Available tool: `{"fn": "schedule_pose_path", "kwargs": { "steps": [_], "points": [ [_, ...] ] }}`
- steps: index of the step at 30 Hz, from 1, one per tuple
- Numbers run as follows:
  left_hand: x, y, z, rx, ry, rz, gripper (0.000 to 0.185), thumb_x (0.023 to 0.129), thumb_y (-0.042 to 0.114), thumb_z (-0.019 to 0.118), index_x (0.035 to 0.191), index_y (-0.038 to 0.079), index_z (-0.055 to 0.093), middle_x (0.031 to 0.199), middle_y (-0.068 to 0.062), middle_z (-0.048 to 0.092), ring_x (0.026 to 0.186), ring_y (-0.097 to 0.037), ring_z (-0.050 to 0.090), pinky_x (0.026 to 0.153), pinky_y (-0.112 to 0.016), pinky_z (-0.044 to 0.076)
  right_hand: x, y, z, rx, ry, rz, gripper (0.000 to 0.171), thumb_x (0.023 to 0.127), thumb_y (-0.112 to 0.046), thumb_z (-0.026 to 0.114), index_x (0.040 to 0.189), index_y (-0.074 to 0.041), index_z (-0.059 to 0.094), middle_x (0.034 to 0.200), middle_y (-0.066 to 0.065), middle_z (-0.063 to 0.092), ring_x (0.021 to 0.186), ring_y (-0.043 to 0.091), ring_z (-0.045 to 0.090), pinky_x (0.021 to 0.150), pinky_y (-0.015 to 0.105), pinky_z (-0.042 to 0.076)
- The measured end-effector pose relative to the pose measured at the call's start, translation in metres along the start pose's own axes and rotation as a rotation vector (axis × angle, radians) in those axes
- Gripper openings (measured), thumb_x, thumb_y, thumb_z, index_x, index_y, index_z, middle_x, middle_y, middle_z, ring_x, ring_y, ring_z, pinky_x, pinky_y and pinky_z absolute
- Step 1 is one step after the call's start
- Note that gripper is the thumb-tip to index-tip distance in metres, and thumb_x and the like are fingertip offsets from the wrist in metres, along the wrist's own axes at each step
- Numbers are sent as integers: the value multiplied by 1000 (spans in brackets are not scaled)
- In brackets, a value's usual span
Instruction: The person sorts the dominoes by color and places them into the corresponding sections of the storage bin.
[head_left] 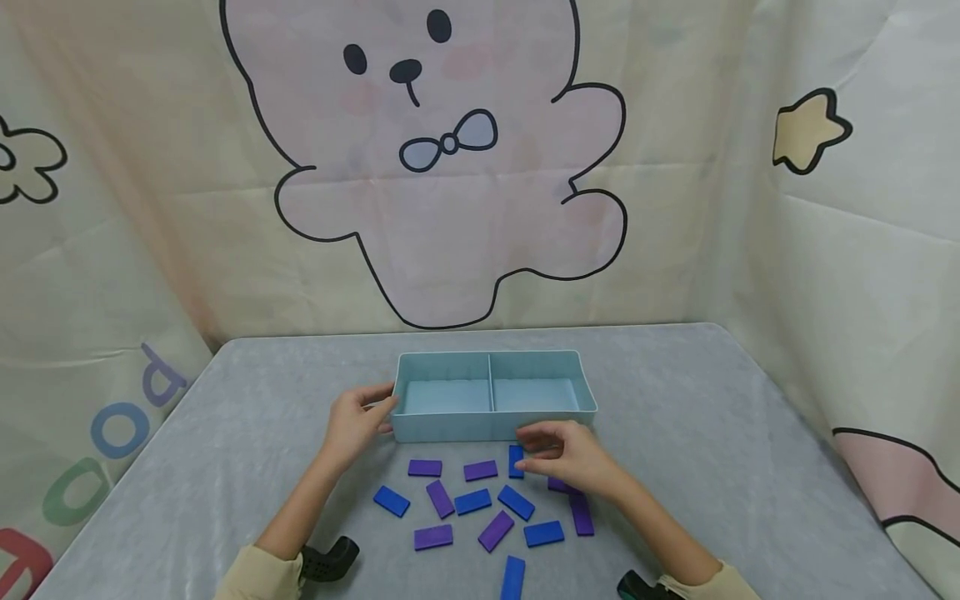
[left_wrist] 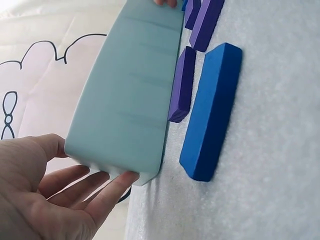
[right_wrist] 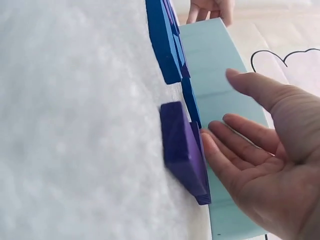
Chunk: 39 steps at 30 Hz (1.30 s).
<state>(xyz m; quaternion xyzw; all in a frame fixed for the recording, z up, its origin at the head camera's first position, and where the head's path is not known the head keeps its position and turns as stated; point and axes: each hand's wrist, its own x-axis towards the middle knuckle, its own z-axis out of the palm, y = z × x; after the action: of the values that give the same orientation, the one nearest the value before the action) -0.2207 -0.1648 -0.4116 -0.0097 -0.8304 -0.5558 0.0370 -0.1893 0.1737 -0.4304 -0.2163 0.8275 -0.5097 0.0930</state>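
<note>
A light blue rectangular box [head_left: 495, 427] with a divider making two compartments sits on the table. At its left end is my left hand [head_left: 360, 423], thumb at the rim's corner and fingertips against the end wall, holding it there. My right hand [head_left: 573, 454] is in front of the box's right half, thumb spread away from loosely bent fingers, with nothing held between them. Beside its fingertips lies a blue block [head_left: 515, 461], partly hidden in the head view. A purple block [right_wrist: 182, 145] shows just below that hand in the right wrist view.
Several flat blue and purple blocks [head_left: 472, 502] lie scattered in front of the box on the grey table [head_left: 300, 367]. The nearest blue block [head_left: 513, 578] is at the front. Behind the table hangs a printed cloth [head_left: 675, 167], with side panels left and right.
</note>
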Motion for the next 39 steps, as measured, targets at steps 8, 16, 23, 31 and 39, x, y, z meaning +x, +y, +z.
{"fn": "schedule_pose_path", "kwargs": {
  "steps": [8,16,23,31,39],
  "points": [
    [0,-3,-1,8,7,-2,38,101,8,66,134,-10,67,135,-32,66,116,-44,70,77,-36,65,2,6,2,-57,-26,-7,49,88,-12,86,128,10,68,128,27,70,115,40,71,94,38,62],
    [1,-5,-2,-6,-4,-10,38,101,7,66,134,-11,66,137,-32,64,118,-45,70,78,-34,65,2,9,5,-115,-25,-2,53,84,-13,89,130,7,69,130,23,71,116,37,70,96,36,61],
    [3,-5,-3,-26,-23,-29,39,101,7,65,136,-12,64,140,-33,62,122,-47,67,79,-35,65,1,7,10,-188,11,-9,50,83,-13,91,126,3,72,122,15,71,107,26,70,92,26,59],
    [4,-6,-4,-55,-51,-36,40,102,6,64,137,-13,62,142,-33,60,125,-48,65,83,-37,65,1,5,15,-237,41,-37,45,83,-11,90,123,3,73,115,12,69,102,22,68,89,30,61],
    [2,-3,-7,-65,-79,-29,40,103,7,65,138,-13,62,142,-34,60,125,-47,65,83,-37,65,1,3,15,-200,63,-29,44,82,-5,90,121,6,73,111,12,68,100,22,69,88,28,62]
  ]
}}
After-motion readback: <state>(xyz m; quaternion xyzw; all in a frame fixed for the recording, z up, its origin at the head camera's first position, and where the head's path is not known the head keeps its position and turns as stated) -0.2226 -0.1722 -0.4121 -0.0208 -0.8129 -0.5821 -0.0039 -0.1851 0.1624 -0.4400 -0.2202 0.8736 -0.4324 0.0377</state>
